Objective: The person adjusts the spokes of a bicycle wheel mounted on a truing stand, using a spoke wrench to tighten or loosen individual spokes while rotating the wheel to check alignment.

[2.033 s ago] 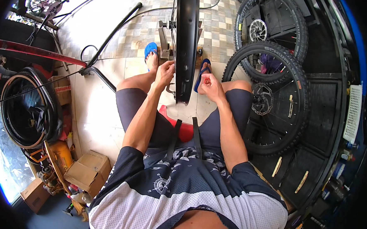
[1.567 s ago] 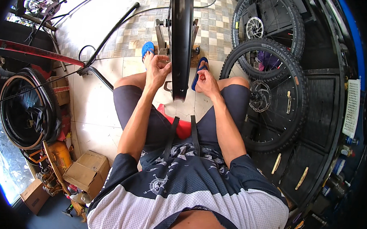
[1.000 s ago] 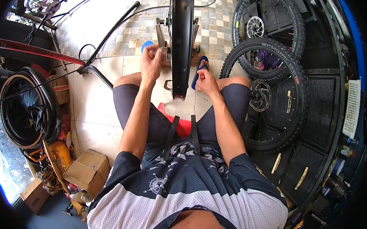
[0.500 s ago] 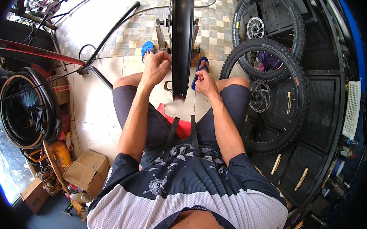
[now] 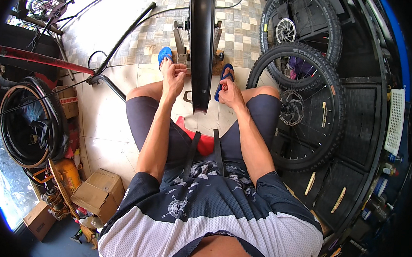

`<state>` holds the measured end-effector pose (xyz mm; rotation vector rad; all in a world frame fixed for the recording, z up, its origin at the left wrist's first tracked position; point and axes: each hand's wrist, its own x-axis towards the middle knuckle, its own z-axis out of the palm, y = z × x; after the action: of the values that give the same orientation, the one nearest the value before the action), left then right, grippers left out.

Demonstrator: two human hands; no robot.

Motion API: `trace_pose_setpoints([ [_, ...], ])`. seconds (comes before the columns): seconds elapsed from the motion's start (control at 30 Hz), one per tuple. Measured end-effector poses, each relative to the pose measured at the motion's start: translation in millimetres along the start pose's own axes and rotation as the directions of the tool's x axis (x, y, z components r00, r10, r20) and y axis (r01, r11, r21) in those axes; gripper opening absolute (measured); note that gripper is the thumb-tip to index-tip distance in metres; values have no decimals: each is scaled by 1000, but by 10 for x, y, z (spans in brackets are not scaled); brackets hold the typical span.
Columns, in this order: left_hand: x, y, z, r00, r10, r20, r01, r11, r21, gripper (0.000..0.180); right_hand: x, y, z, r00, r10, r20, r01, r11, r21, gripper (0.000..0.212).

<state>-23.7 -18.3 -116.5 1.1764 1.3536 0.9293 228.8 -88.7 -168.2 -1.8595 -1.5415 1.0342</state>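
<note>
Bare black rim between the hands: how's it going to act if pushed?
Likely to spin rather than tip: the rim stands on edge between two metal uprights. Probably stiff, since its deep, wide channel looks rigid. Perhaps light for its size, as no tyre shows on the visible part.

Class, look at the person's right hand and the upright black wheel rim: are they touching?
Apart. The head view shows it: a narrow strip of pale floor is visible between the right hand and the black wheel rim.
</note>
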Motion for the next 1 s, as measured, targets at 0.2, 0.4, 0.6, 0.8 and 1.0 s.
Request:
trace_pose_setpoints([
  [0.2, -140, 321, 28, 991, 97, 93, -103, 992, 68, 15, 12, 24, 20, 1000, 11, 2, -11, 999, -35, 38],
  [0.4, -38, 837, -49, 987, 48, 150, -50, 999, 12, 17, 10, 40, 30, 1000, -22, -8, 21, 999, -43, 38],
  [0.6, -52, 1228, -117, 983, 165, 77, -142, 960, -241, 19, 14, 67, 47, 999, -38, -12, 38, 998, -42, 38],
  [0.8, 87, 720, -128, 995, 96, -13, -96, 966, -239, 16, 4, 49, 32, 1000, -16, 1, 16, 998, -55, 38],
  [1.0, 85, -53, -31, 1000, 27, 8, -26, 988, -155, 19, 8, 29, 33, 997, 57, 44, -56, 998, -30, 39],
])
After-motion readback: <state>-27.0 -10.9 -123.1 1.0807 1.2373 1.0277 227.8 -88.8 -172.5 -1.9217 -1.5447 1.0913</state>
